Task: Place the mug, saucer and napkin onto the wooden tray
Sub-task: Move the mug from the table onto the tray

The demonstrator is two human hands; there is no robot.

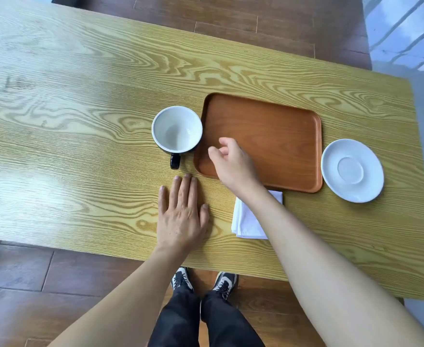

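Here the wooden tray lies bare on the light-grained desk, with nothing yet set on it. The mug, white inside and dark outside, stands upright just beside the tray's left edge, so near that I cannot tell whether they touch; its dark handle points toward the person. The white saucer rests on the desk just off the tray's right edge, near its near right corner. The white folded napkin lies on the desk by the tray's near edge, partly covered by the right forearm.

The left hand lies palm down on the desk, below the mug, its fingers straight and close together with the thumb a little apart. It holds nothing. The right hand hangs over the near left part of the tray, close to the mug, its fingers loosely curled and parted from the thumb, with nothing between them. Below the desk edge, dark trousers and two shoes show on a wooden floor.
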